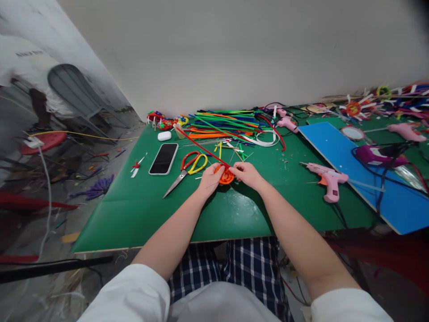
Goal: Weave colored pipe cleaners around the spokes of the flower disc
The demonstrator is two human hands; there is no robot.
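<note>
My left hand point(210, 178) and my right hand point(247, 173) meet over the green table point(134, 210), both closed around a small orange coiled disc point(225, 176). A long red strip point(201, 146) runs from the disc up and to the left, toward the pile of coloured strips point(228, 123) at the back. Scissors with red and yellow handles point(187, 167) lie just left of my left hand. A black phone in a white case point(164, 158) lies further left.
A pink glue gun point(327, 180) rests right of my hands, beside a blue board point(362, 170) holding a purple tool point(375, 154). More pink glue guns point(286, 121) and finished coloured pieces point(355, 108) sit at the back. A white earbud case point(164, 135) lies near the phone. Left of the table the floor is cluttered.
</note>
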